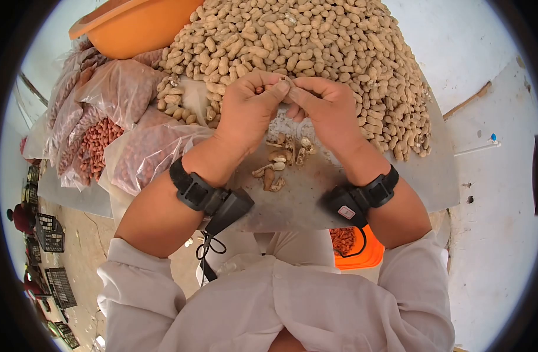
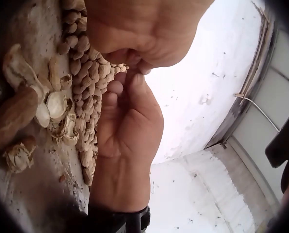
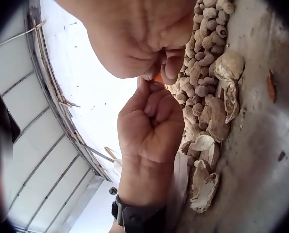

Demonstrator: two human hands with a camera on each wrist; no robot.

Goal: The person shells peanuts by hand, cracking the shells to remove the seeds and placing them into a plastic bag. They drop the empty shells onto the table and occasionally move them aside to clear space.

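Observation:
Fingertips of both hands meet in front of the big heap of unshelled peanuts (image 1: 316, 47). The left hand (image 1: 245, 114) and the right hand (image 1: 333, 114) pinch a small peanut (image 1: 286, 80) between thumbs and curled index fingers; the fingers cover most of it, so whether its shell is whole cannot be told. In the left wrist view the left hand (image 2: 144, 29) is at the top, facing the right hand (image 2: 127, 131). The right wrist view has the right hand (image 3: 139, 34) above the left hand (image 3: 151, 126). Broken shells (image 1: 289, 149) lie on the metal tabletop (image 1: 292, 205) below the hands.
Clear bags of red kernels (image 1: 119, 88) lie at the left, near an orange basin (image 1: 140, 26). An orange container (image 1: 363, 252) with reddish contents is below the table's front edge. Black crates (image 1: 50, 233) stand on the floor at far left. A white wall (image 1: 498, 176) rises on the right.

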